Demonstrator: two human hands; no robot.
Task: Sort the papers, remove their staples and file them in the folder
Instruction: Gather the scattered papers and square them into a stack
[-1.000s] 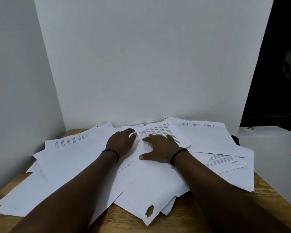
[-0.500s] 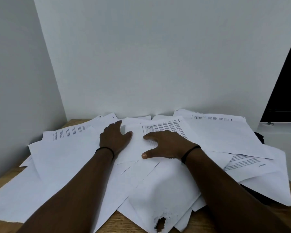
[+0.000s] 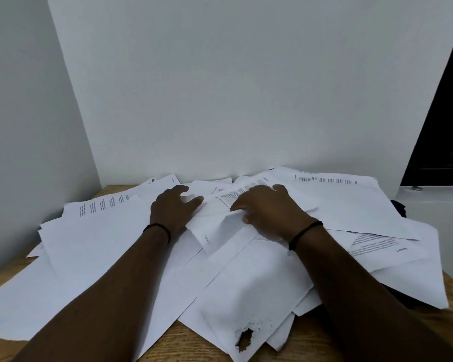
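Two hands point(image 3: 220, 212) on scattered papers point(image 3: 110, 246)

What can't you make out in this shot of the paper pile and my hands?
- Staples: none discernible in the head view; too small, or covered by overlapping papers.
- Printed text: too small and blurred to read.
- Folder: only a dark object peeks out under the right sheets; cannot tell what it is.
- Right hand fingertips: hidden behind its knuckles and a crumpled sheet.
- Left hand: palm contact unseen.

Plain office corner: wooden desk point(image 3: 311, 343) under loose printed papers point(image 3: 102, 246), bare white walls point(image 3: 220, 87)
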